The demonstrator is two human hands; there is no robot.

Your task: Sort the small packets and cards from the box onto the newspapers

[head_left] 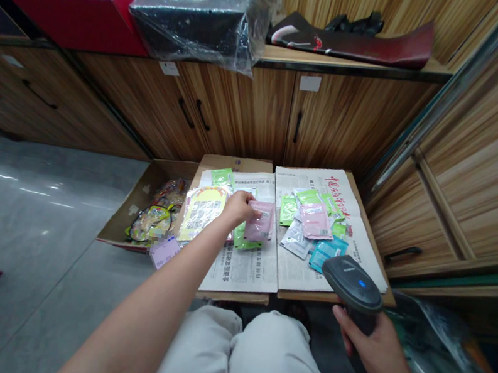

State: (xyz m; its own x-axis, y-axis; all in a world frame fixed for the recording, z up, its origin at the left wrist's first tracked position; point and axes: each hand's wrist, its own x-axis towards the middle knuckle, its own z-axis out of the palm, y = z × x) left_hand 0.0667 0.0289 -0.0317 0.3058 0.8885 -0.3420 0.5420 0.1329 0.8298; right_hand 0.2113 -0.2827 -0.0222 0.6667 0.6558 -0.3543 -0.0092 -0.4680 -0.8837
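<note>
- Left hand (237, 209) pinched a pink sachet (259, 221) over the newspapers (246, 275).
- Right hand (376, 344) gripped a barcode scanner (352, 286) by the newspapers' near edge.
- Swung low, it risked scattering loose sachets (328, 252).

Upper left of the frame: a crimson gift box (83, 22) with white blossom print; a black box (185, 26) with gold lines. Middle: to my eye, a pale pink sachet (260, 221) and a lime-green sachet (245, 242). Right of middle: a teal-blue sachet (327, 253); newspaper (298, 279), black on off-white, lettered red. Lower right: a charcoal barcode scanner (353, 287), lit blue. Lower middle: off-white trousers (201, 357). Upper middle: brown-streaked, wood-grain cabinet doors (247, 107).
</note>
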